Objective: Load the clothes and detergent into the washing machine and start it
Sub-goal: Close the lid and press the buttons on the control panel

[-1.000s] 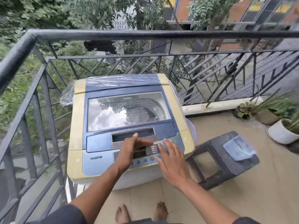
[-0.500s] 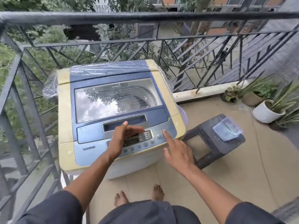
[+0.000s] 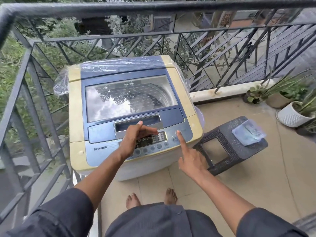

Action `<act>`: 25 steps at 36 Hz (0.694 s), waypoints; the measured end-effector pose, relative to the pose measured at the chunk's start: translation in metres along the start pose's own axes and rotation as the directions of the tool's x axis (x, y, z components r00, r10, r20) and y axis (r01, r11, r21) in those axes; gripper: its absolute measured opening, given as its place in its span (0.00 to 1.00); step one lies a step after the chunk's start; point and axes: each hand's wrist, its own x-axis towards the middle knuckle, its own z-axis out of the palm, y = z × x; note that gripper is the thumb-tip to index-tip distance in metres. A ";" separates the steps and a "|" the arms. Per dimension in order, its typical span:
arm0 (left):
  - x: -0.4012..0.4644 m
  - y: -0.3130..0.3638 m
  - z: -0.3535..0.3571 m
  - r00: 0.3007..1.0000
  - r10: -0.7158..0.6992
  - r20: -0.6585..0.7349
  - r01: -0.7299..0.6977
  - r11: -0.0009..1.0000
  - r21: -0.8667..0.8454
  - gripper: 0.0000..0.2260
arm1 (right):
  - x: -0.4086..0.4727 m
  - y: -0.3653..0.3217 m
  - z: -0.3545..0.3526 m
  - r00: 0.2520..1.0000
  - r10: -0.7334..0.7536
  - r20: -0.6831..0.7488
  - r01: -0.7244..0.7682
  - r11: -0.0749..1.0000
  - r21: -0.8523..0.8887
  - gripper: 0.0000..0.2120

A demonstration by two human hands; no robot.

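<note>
We record a black metal balcony railing (image 3: 106, 34) enclosing the tiled floor (image 3: 256, 177) on the far and left sides. In the far left corner of that floor stands a top-loading washing machine (image 3: 76, 106), cream-sided with a blue top. Its glass lid (image 3: 130, 97) is down and reflects sky and foliage; clear plastic sheeting (image 3: 119, 65) lies over its rear edge. No clothes can be made out through the reflections.

Just right of the machine's near right corner sits a dark woven-pattern plastic stool (image 3: 227, 142). On the stool's right end rests a translucent bluish pouch (image 3: 248, 133); we cannot tell its contents. Along the floor's right edge stand a white ribbed plant pot (image 3: 290, 116) and further potted plants (image 3: 275, 98).

The control panel (image 3: 150, 141) runs along the machine's front edge. The left hand (image 3: 136, 138) hovers over the panel's display, fingers loosely extended and thumb raised towards the lid handle recess (image 3: 138, 123), holding nothing. The right hand (image 3: 189, 156) has its index finger straight, the tip at a button (image 3: 178, 132) at the panel's right end; whether it makes contact we cannot confirm. Its other fingers are curled in, holding nothing.
</note>
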 end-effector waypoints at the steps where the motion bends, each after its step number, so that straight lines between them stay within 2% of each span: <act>1: 0.000 0.000 0.000 1.000 0.000 0.000 0.000 1.000 -0.001 0.33 | 0.000 0.001 -0.001 1.000 -0.001 -0.002 0.001 1.000 -0.028 0.56; 5: -0.002 0.000 0.001 1.000 0.009 0.002 -0.009 1.000 0.006 0.33 | 0.001 0.002 -0.002 1.000 0.001 0.017 0.001 0.996 -0.092 0.55; 15: -0.005 -0.001 0.001 0.999 0.048 0.005 -0.048 0.998 0.040 0.33 | -0.002 -0.010 -0.008 0.999 0.031 0.014 -0.031 0.999 -0.031 0.48; 25: -0.007 -0.002 0.001 0.998 0.056 0.000 -0.056 0.997 0.049 0.33 | -0.003 -0.009 -0.012 0.999 0.025 0.032 -0.025 1.000 -0.006 0.48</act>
